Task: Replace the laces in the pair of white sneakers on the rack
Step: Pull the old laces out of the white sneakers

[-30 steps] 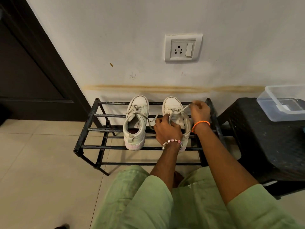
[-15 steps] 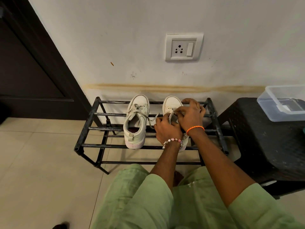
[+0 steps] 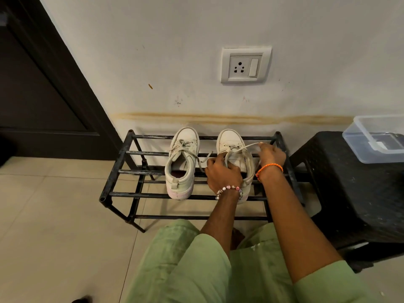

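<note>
Two white sneakers stand toes to the wall on a black metal rack [image 3: 122, 162]. The left sneaker [image 3: 181, 165] is laced, its loose lace ends trailing to the right. My left hand [image 3: 222, 171] grips the left side of the right sneaker [image 3: 231, 143] near its opening. My right hand [image 3: 271, 155] pinches the right sneaker's lace [image 3: 244, 147], which runs taut from the eyelets out to the right. The heel of that sneaker is partly hidden behind my left wrist.
A black plastic stool [image 3: 358, 189] stands right of the rack with a clear plastic box [image 3: 371, 136] on it. A wall socket [image 3: 246, 65] sits above the rack. A dark door [image 3: 39, 95] is at the left. My green-clad knees are below.
My right hand moved from over the right sneaker's tongue out to the right, drawing the lace taut. My left hand stayed on the sneaker.
</note>
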`<state>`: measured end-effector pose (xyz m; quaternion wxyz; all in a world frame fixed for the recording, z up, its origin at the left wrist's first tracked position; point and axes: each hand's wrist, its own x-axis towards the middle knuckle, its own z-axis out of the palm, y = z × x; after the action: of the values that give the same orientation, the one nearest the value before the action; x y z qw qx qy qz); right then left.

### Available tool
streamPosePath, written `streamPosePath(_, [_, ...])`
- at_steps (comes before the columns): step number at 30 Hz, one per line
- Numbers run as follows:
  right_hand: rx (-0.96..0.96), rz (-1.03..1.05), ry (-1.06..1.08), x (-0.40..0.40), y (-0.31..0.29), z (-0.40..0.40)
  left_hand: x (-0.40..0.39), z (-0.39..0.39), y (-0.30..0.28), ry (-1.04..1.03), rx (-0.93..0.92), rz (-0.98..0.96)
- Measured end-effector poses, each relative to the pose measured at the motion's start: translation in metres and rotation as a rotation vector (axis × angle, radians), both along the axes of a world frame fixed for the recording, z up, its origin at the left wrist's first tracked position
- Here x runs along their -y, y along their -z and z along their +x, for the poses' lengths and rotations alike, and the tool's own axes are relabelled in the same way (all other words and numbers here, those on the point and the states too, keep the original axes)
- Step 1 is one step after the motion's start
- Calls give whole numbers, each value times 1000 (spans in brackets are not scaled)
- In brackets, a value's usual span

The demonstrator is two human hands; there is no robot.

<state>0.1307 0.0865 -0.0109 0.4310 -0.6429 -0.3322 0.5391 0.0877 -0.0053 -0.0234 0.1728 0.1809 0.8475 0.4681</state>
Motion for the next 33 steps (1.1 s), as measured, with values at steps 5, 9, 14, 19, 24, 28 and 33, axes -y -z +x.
streamPosePath(5, [888, 634, -562, 15, -6, -8, -1, 1, 2, -25, 41, 39])
streamPosePath(9, [1150, 618, -921, 17, -7, -15, -1, -1, 4, -33, 59, 52])
streamPosePath(14, [1109, 668, -852, 14, -2, -9, -2, 1, 4, -43, 43, 54])
streamPosePath(19, [803, 631, -566, 14, 11, -5, -2, 1, 3, -17, 18, 22])
streamPosePath(24, [-25, 328, 49, 14, 0, -8, -3, 0, 3, -30, -1, 10])
streamPosePath(28, [-226, 17, 148, -4, 4, 3, -2, -1, 5, -29, -1, 13])
streamPosePath(33, [161, 153, -135, 2, 2, 1, -2, 0, 5, -29, -7, 25])
